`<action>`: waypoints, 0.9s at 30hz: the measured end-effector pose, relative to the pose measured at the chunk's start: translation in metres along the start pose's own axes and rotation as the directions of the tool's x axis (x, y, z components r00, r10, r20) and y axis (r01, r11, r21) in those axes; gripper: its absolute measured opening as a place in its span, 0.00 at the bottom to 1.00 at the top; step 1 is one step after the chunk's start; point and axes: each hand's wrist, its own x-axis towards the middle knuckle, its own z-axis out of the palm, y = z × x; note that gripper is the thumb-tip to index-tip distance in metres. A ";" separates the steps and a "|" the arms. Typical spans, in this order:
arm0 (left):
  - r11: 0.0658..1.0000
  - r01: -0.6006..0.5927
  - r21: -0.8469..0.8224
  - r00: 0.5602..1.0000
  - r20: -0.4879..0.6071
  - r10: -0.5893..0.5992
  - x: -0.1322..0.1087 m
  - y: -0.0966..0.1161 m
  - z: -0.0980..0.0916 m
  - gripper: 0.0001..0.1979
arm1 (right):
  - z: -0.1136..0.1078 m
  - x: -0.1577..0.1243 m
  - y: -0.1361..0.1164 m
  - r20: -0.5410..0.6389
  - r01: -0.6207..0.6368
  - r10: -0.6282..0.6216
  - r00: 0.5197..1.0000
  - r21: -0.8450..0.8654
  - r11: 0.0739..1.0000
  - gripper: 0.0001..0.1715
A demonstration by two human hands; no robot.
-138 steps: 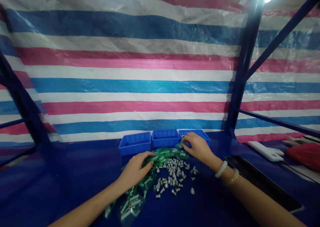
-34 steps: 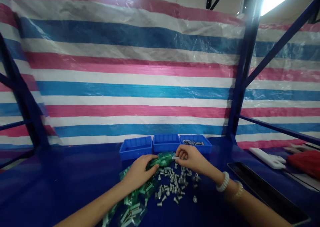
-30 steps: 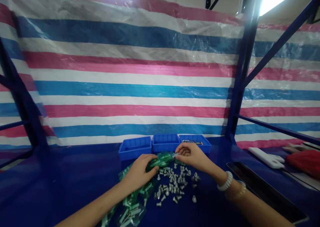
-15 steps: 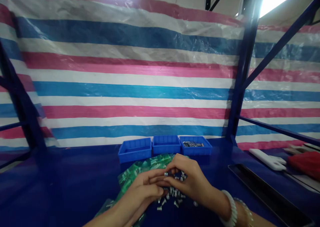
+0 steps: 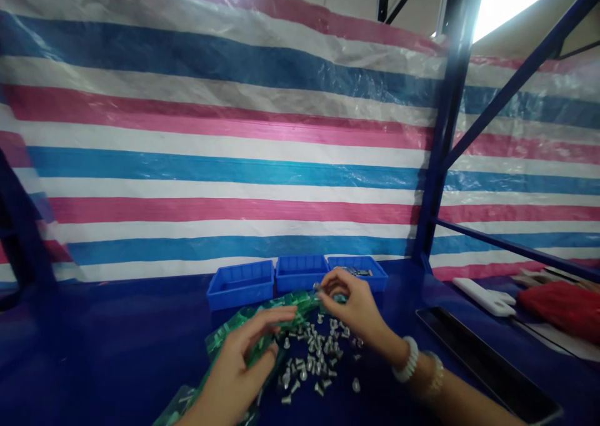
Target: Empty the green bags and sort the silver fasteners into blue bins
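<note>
My right hand (image 5: 350, 302) is raised just in front of the blue bins, thumb and fingers pinched on a small shiny metal screw (image 5: 317, 287). My left hand (image 5: 246, 354) hovers at the left side of a loose pile of short silver screws (image 5: 313, 351), its fingers stretched out and the thumb apart. Nothing shows between them. Green-tinted plastic bags (image 5: 225, 336) lie beneath and behind the left hand, curving round the pile; small parts show inside them.
Behind the bags stand a left blue bin (image 5: 240, 298), a middle blue bin (image 5: 302, 283) and a right blue bin (image 5: 379, 283) holding metal parts. To the right lie a dark flat slab (image 5: 487, 363), a white device (image 5: 482, 297) and red cloth (image 5: 560, 307). A blue post (image 5: 426, 226) rises behind.
My hands were together over the pile and have parted. The right moved up toward the bins with a screw; the left drew back leftward and opened. More of the pile shows.
</note>
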 end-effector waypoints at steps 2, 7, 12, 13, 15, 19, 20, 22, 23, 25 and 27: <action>0.994 0.003 0.108 0.999 -0.041 0.002 0.007 -0.008 -0.006 0.17 | -0.024 0.015 0.022 -0.126 -0.009 -0.032 0.991 -0.316 0.949 0.04; 0.940 -0.004 0.340 0.999 -0.038 0.018 0.020 -0.023 -0.020 0.19 | -0.066 0.031 0.065 -0.158 -0.090 0.017 0.987 -0.473 0.876 0.08; 0.846 -0.041 0.532 0.988 0.147 -0.044 0.026 -0.029 -0.023 0.32 | -0.042 0.020 0.049 0.037 0.054 -0.041 0.998 -0.508 0.860 0.09; 0.829 -0.042 0.558 0.983 0.171 -0.066 0.027 -0.031 -0.023 0.34 | -0.033 0.016 0.040 0.104 0.102 -0.058 0.993 -0.491 0.865 0.10; 0.807 -0.044 0.589 0.976 0.198 -0.091 0.028 -0.035 -0.021 0.35 | -0.015 0.008 0.022 0.241 0.194 -0.089 0.967 -0.458 0.868 0.10; 0.800 -0.049 0.597 0.977 0.194 -0.085 0.032 -0.043 -0.016 0.24 | 0.008 -0.004 0.000 0.413 0.256 -0.017 0.910 -0.529 0.809 0.07; 0.801 -0.049 0.597 0.979 0.189 -0.081 0.033 -0.045 -0.016 0.22 | 0.011 -0.005 0.000 0.416 0.237 0.024 0.909 -0.563 0.792 0.07; 0.802 -0.040 0.596 0.982 0.173 -0.079 0.035 -0.048 -0.015 0.20 | 0.016 -0.005 0.001 0.395 0.186 0.090 0.914 -0.607 0.773 0.07; 0.804 -0.034 0.594 0.983 0.166 -0.081 0.036 -0.049 -0.015 0.20 | 0.018 -0.004 0.003 0.385 0.166 0.111 0.916 -0.617 0.769 0.08; 0.810 -0.028 0.586 0.984 0.157 -0.080 0.038 -0.051 -0.016 0.20 | 0.023 -0.003 0.007 0.364 0.134 0.137 0.921 -0.627 0.768 0.09; 0.823 -0.034 0.568 0.987 0.150 -0.063 0.038 -0.052 -0.016 0.20 | 0.028 -0.003 0.010 0.342 0.098 0.162 0.926 -0.630 0.771 0.09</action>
